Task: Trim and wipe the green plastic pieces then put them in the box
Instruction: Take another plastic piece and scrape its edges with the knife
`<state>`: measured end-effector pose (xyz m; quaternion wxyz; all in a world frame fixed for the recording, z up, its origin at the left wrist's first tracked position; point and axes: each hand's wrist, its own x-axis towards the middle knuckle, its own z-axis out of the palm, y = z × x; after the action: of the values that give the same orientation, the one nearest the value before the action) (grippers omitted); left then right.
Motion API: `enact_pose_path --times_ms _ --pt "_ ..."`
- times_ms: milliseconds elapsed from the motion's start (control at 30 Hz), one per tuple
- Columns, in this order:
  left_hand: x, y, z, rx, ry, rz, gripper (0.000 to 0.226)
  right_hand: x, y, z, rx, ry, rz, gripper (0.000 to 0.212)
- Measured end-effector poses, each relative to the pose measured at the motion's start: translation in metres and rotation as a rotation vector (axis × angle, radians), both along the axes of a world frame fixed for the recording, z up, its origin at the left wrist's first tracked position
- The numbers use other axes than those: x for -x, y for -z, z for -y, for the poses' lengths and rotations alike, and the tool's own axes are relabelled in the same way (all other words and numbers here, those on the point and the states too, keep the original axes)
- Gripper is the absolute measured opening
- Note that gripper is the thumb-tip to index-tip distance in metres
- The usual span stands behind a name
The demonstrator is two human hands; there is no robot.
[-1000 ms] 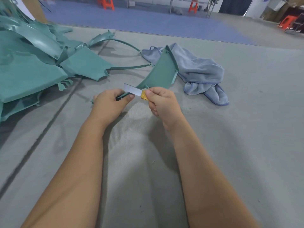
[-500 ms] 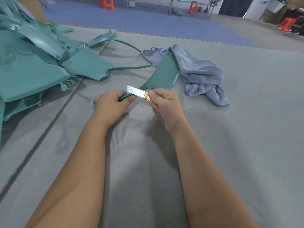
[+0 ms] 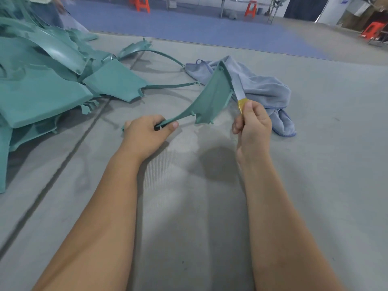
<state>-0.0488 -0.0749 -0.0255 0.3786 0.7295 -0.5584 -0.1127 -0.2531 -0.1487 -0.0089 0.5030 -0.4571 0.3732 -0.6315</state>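
Two hands busy: left hand (image 3: 147, 134) pinches the narrow tail of the green plastic panel (image 3: 212, 99), held above the mat; right hand (image 3: 252, 124) fingers clamp the blade (image 3: 238, 90) at the panel's far edge. Risk: thin tail flexes, blade skids toward fingers.

Grey matting under me, blue floor beyond.

I sit on a grey mat floor (image 3: 210, 227) with a dark seam (image 3: 69, 156) running across it at my left. Farther off lies a blue mat floor (image 3: 189, 26), its toothed edge meeting the grey. Orange stools (image 3: 141, 4) stand on the blue, with another orange stool (image 3: 251, 8) by metal table legs (image 3: 221, 7) and one more (image 3: 372, 29) at the far right. A dark doorway (image 3: 302, 7) opens in the pale back wall (image 3: 329, 9).
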Motion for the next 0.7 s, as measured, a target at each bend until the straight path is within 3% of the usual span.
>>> enact_pose_path --times_ms 100,267,333,400,467,533,600,700 --pt "0.000 0.001 0.000 0.027 -0.015 0.017 0.047 -0.004 0.000 0.000 -0.074 0.101 -0.158 0.024" --pt "0.001 -0.004 0.001 0.088 0.014 0.004 0.033 -0.002 0.009 -0.006 -0.052 0.317 -1.242 0.026" --pt "0.002 -0.007 0.001 0.083 0.053 0.032 0.025 -0.007 0.010 -0.010 -0.014 0.355 -1.435 0.029" --pt "0.004 -0.011 0.000 0.061 0.087 0.048 0.034 -0.013 0.007 -0.012 0.097 0.400 -1.319 0.026" --pt "0.011 -0.015 0.000 0.034 0.130 0.093 0.038 -0.020 -0.001 -0.015 0.197 0.242 -0.898 0.023" --pt "0.024 -0.017 0.002 0.016 0.199 0.161 0.042 -0.025 -0.007 -0.020 0.123 0.029 -0.508 0.027" --pt "0.038 -0.017 0.004 0.028 0.255 0.228 0.045 -0.026 -0.008 -0.021 0.088 0.017 -0.468 0.016" --pt "0.056 -0.015 0.005 0.074 0.300 0.331 0.050 -0.019 -0.008 -0.016 0.111 0.166 -0.445 0.011"
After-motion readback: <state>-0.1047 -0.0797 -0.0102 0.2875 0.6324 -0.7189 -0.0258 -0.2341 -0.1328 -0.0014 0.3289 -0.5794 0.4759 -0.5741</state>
